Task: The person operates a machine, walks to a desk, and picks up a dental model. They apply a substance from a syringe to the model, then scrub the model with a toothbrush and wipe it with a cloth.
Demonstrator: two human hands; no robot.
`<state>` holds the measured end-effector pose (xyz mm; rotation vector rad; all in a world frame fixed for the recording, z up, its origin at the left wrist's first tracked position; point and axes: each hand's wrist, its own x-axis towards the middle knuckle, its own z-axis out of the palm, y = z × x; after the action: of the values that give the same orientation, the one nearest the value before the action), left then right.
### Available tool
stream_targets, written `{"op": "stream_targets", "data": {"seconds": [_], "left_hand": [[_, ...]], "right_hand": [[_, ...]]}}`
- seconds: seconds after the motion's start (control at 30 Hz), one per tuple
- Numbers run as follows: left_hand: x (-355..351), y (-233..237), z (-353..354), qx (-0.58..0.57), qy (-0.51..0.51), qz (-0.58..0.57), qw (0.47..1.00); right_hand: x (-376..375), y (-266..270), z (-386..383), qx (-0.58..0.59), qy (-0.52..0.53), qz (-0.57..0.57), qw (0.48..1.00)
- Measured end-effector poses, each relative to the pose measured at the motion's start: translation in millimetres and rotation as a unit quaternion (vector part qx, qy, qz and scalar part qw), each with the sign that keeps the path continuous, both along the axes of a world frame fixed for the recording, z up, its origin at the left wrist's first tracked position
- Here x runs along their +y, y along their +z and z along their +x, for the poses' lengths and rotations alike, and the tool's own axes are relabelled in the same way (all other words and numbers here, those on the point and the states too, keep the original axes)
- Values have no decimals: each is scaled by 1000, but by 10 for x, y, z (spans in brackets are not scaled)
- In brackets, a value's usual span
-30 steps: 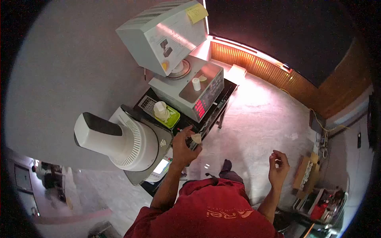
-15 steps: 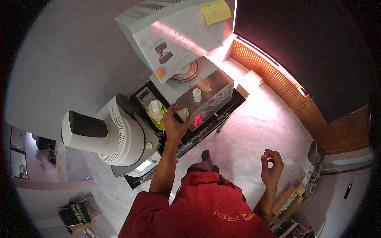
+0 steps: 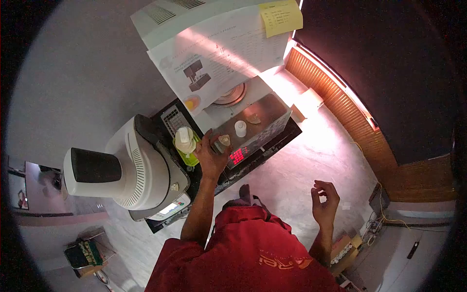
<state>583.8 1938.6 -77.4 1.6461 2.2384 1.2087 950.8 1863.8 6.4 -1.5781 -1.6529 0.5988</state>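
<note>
1 pale piece (image 3: 224, 140) gripped by left hand (image 3: 212, 162); right hand (image 3: 325, 205), fingers curled, partly open.

Small lab or workshop, by the look of it — white machine (image 3: 127, 176) with vents (image 3: 139, 168) and a lit screen (image 3: 169, 208), grey machine (image 3: 273, 104) with red digits (image 3: 237, 156), side by side on a black table (image 3: 290, 131), printed sheet (image 3: 224, 61) and yellow note (image 3: 282, 18) on the grey one's upper part — loose cords (image 3: 371, 240) near the wall.

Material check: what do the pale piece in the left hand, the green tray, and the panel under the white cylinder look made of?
Pale piece: matte-looking, perhaps plaster or plastic; too small to settle. Green tray: probably smooth plastic, given its bright colour. Panel: likely satin metal, from its dull sheen.
</note>
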Motion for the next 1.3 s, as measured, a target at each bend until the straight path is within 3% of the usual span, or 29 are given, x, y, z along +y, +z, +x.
{"op": "stream_targets", "data": {"seconds": [0.3, 0.33, 0.5, 0.57, 0.67, 0.77, 0.9, 1.03, 1.3], "left_hand": [[-12, -21, 18, -28, -19, -33, 999], [-25, -26, 29, -74, -31, -12, 997], [-198, 91, 31, -61, -29, 72, 995], [-319, 218, 31, -2, -22, 96, 995], [-561, 459, 178, -16, 3, 106, 994], [-845, 598, 426, 20, 36, 95, 995], [-1175, 490, 758, -18, 63, 89, 994], [-1428, 423, 1085, -45, 101, 80, 991], [-1781, 408, 1520, -25, 150, 75, 986]], "right_hand": [[213, -287, -237, 16, 46, -26, 998], [242, -378, -238, 33, 61, -29, 997], [642, -1149, -344, 87, 98, -103, 986], [914, -1451, -426, 130, 123, -94, 979], [1309, -1671, -565, 169, 173, 20, 970], [1661, -1917, -682, 156, 179, 7, 971], [1830, -1786, -762, 205, 194, -32, 959], [2012, -2065, -791, 142, 197, -18, 970], [2103, -2147, -735, 161, 242, -47, 956]]}}
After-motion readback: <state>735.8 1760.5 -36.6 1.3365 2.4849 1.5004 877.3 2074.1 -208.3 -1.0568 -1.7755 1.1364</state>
